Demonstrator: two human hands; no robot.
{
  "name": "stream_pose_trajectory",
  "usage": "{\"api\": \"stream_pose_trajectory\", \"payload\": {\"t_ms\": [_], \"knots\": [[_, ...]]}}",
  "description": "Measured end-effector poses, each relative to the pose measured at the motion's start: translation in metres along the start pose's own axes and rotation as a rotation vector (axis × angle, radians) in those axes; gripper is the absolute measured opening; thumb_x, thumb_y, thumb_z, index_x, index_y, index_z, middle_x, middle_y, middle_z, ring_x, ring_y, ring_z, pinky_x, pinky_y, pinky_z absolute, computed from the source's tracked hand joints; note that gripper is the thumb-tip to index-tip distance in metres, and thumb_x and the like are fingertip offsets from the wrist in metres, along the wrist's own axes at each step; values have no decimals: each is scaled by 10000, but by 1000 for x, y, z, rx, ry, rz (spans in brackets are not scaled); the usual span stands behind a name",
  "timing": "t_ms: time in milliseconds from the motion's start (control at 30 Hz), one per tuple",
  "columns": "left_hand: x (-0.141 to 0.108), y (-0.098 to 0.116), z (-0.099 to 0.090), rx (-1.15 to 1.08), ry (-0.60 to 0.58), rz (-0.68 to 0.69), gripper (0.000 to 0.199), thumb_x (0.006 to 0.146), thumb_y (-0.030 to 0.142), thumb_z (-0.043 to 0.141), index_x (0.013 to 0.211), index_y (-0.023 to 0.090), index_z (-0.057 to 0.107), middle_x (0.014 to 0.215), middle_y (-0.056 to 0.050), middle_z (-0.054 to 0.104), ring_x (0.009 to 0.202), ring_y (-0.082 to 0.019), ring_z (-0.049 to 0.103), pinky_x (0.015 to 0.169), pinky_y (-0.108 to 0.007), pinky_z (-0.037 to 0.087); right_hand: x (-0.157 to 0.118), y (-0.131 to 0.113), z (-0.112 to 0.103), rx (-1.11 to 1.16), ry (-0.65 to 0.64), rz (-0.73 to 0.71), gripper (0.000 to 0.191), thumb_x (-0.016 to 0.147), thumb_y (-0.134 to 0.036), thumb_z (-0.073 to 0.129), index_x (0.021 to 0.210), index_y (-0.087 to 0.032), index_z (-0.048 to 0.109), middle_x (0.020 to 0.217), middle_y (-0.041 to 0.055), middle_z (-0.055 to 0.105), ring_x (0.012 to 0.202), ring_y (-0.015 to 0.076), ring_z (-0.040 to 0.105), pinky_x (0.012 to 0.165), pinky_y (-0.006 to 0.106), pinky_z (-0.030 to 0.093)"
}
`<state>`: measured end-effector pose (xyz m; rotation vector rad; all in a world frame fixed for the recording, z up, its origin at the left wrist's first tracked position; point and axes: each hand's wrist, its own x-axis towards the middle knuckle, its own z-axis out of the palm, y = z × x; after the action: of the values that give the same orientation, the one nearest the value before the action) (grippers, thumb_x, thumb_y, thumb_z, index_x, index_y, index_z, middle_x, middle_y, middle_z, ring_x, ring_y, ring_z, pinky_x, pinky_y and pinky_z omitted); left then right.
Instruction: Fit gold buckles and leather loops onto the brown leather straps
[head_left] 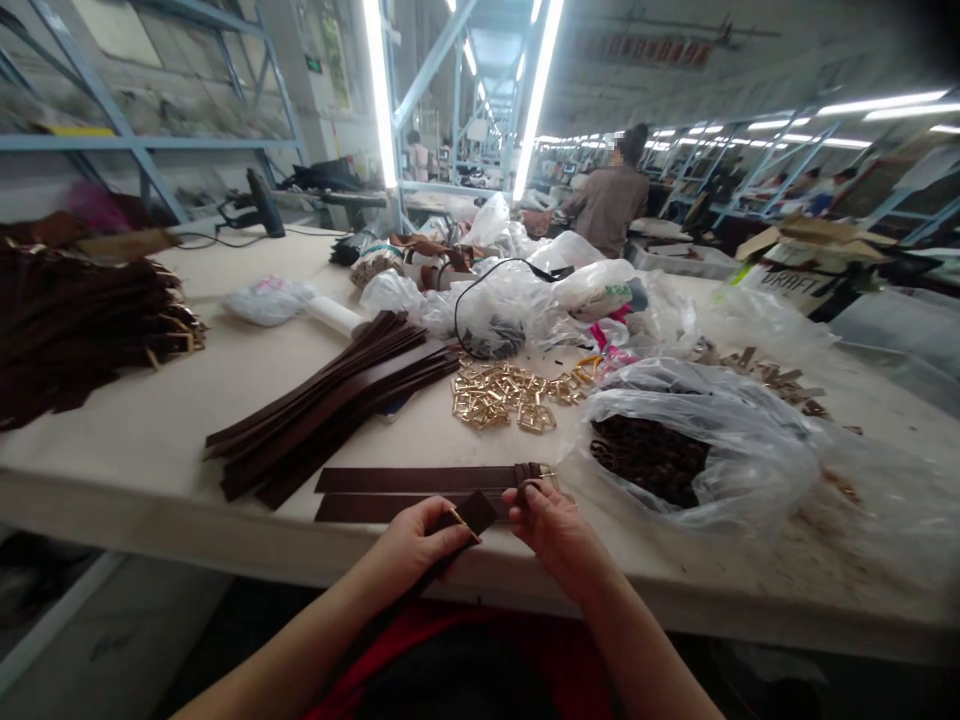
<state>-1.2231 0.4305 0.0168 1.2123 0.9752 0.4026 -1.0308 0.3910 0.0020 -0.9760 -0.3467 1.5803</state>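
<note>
My left hand (424,540) grips a dark brown belt strap (477,512) with a gold buckle (465,524) on it, near the table's front edge. My right hand (555,530) pinches a small dark brown leather loop (529,490) just right of the strap's end. Behind both hands, two brown straps (405,480) lie side by side, with a gold buckle (549,474) at their right end. A heap of gold buckles (499,395) lies farther back. To the right, a clear plastic bag (720,410) holds many small brown loops (649,460).
A stack of brown straps (330,410) lies left of the buckles. Many buckled belts (90,320) are piled at far left. Plastic bags (517,290) crowd the table's back. A person (611,200) stands beyond, near an open carton (806,270).
</note>
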Motion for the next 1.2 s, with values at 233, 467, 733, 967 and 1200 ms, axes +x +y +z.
{"api": "stream_pose_trajectory", "payload": {"t_ms": [233, 467, 733, 967, 1200], "knots": [[0, 1, 2, 39, 72, 76, 316, 725, 452, 591, 802, 154, 517, 566, 59, 480, 470, -70, 450, 447, -184, 370, -5, 19, 9, 19, 79, 41, 290, 688, -427, 655, 809, -163, 647, 758, 4, 636, 583, 73, 540, 509, 181, 415], [-5, 0, 9, 321, 32, 124, 258, 765, 422, 543, 832, 175, 570, 608, 53, 523, 549, -89, 469, 516, -192, 347, -8, 34, 17, -132, 93, 69, 215, 695, -359, 583, 780, -164, 612, 550, -44, 494, 460, 57, 372, 439, 181, 295], [-6, -5, 12, 519, 56, 128, 234, 779, 410, 526, 834, 197, 604, 686, 46, 593, 638, -112, 518, 592, -198, 347, -4, 46, 3, -568, 147, -216, 249, 809, -434, 424, 756, -199, 484, 515, -63, 399, 435, 86, 327, 417, 215, 264], [-4, -4, 11, 466, 60, 100, 280, 773, 444, 528, 835, 183, 608, 709, 32, 609, 656, -123, 536, 598, -200, 367, -18, 45, 1, -718, 42, -338, 403, 857, -514, 339, 846, -168, 545, 615, -12, 499, 549, 108, 442, 496, 220, 346], [-6, -2, 15, 512, 52, 149, 227, 781, 407, 535, 844, 206, 618, 781, 36, 642, 728, -130, 566, 648, -195, 372, -20, 51, -5, -822, 66, -407, 281, 841, -441, 448, 862, -177, 542, 663, -1, 574, 618, 129, 535, 553, 226, 408]]}}
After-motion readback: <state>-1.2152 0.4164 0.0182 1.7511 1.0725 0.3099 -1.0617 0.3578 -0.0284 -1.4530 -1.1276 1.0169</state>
